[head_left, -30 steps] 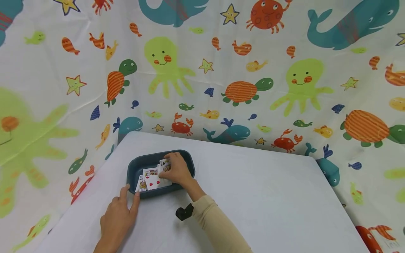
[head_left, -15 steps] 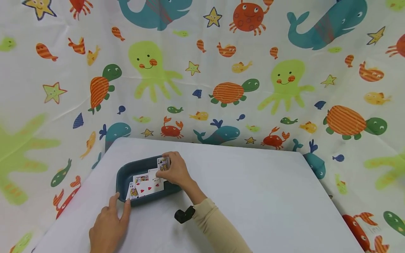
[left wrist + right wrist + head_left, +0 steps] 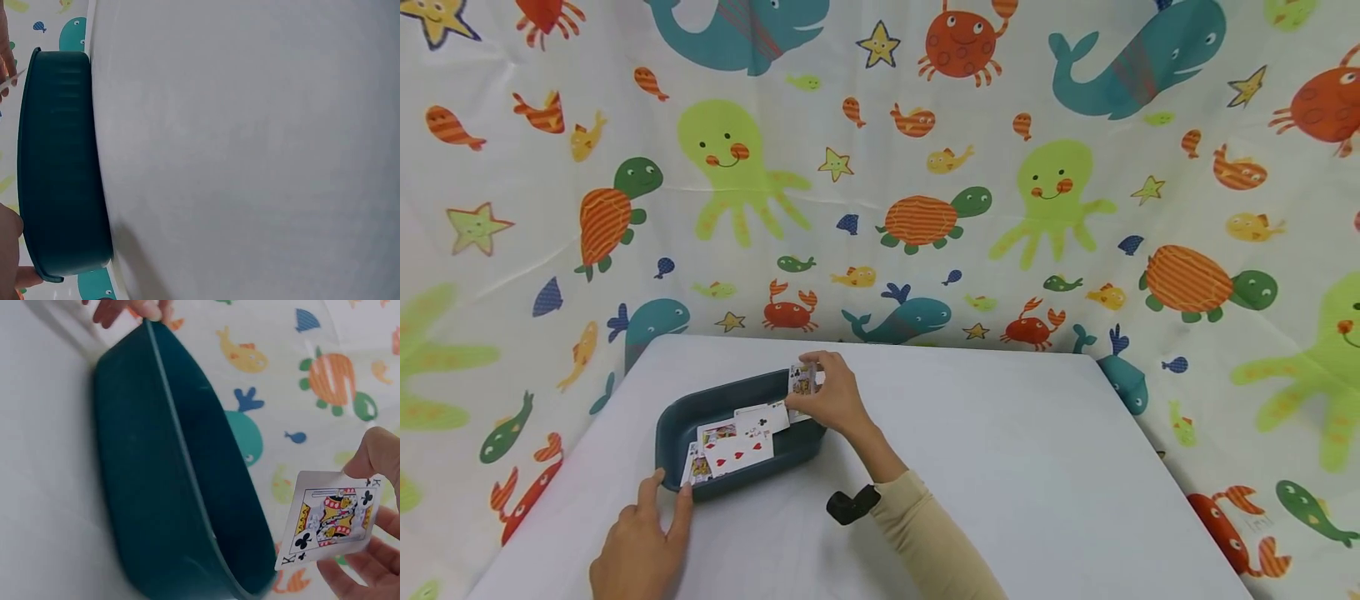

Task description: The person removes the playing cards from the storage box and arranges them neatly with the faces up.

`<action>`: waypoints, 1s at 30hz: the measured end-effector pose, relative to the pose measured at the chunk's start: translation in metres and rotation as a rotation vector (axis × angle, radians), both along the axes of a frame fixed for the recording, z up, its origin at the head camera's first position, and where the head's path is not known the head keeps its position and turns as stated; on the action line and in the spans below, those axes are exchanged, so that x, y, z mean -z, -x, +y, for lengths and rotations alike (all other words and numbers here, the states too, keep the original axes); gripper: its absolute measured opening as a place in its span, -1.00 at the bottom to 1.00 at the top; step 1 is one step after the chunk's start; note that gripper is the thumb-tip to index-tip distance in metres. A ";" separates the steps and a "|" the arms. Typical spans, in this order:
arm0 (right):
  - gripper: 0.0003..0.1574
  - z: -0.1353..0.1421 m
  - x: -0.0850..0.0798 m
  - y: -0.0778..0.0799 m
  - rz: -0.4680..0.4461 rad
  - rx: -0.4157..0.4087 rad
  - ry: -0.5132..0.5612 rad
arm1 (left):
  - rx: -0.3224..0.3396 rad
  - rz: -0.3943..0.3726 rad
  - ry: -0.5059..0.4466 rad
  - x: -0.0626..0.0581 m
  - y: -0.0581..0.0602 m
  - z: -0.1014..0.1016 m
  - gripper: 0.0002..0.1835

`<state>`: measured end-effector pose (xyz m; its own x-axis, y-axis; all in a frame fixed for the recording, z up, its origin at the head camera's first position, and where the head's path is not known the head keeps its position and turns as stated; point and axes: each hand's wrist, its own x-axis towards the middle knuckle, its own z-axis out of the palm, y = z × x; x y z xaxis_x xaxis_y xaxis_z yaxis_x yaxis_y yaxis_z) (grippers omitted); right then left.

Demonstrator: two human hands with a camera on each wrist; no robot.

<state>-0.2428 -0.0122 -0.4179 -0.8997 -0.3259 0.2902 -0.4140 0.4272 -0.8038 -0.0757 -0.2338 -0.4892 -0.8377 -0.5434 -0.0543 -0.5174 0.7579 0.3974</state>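
Note:
My right hand (image 3: 835,400) pinches a king of clubs playing card (image 3: 801,380) above the right end of a dark teal tub (image 3: 760,472). The right wrist view shows this king of clubs (image 3: 332,520) face on, its edges between thumb and fingers. More cards lie face up and overlapping in the tub: a hearts card (image 3: 739,454), a clubs card (image 3: 766,418) and face cards at the left end. My left hand (image 3: 638,537) grips the tub's near left corner, thumb and forefinger at the rim. In the left wrist view, the tub's outer wall (image 3: 65,162) hides the cards.
The tub stands on a white table (image 3: 1000,467), left of its middle. Behind the table hangs a white cloth (image 3: 880,250) printed with sea animals. A black wrist camera (image 3: 852,505) is strapped at my right sleeve (image 3: 925,533).
My right hand has lifted the king of clubs away from the other cards, up and toward the tub's right end. The view has shifted right; my left hand stays at the corner.

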 end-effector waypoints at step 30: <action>-0.30 0.082 0.028 0.023 -0.114 0.272 0.020 | -0.028 -0.044 -0.029 0.002 0.001 0.005 -0.21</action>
